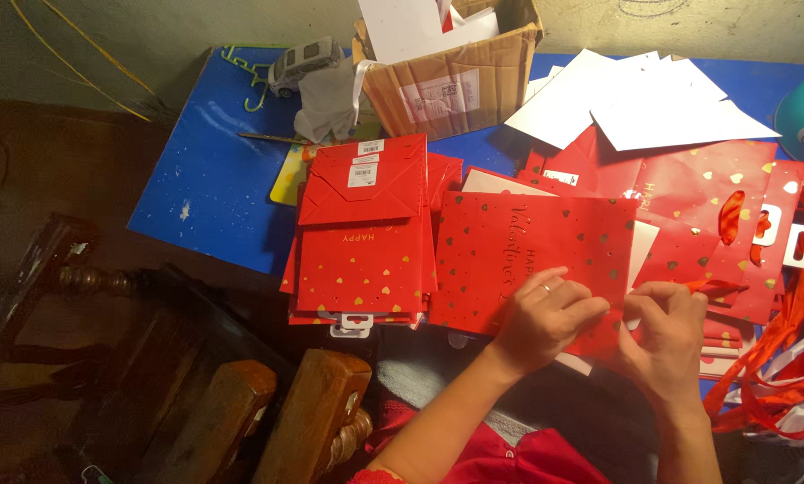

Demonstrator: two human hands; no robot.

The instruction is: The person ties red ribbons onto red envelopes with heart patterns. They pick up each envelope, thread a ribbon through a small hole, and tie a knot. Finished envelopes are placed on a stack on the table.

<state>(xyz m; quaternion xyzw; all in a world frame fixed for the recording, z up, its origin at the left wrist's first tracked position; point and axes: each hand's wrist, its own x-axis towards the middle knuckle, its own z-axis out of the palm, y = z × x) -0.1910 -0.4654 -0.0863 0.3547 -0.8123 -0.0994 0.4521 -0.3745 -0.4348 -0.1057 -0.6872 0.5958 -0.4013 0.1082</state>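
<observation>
Head view, looking down at a blue tabletop (209, 193) full of red paper things. Left hand (545, 318) lying on a flat red gift bag (532, 242) with little gold hearts, fingers curled and pressing down on its bottom edge. Right hand (666, 332) just beside it, fingers pinched shut on the same bag's lower corner — thumb and fingertips close together. Bag flat in the middle of the tabletop, right in front of the body. Neat stack of folded red bags (361, 237) to the left, touching its edge. More red bags (733, 211) with white hang tabs to the right, and a tangle of red ribbons (791, 358) at the far right. White paper sheets (635, 108) farther back — next to a brown cardboard box (451, 76).
</observation>
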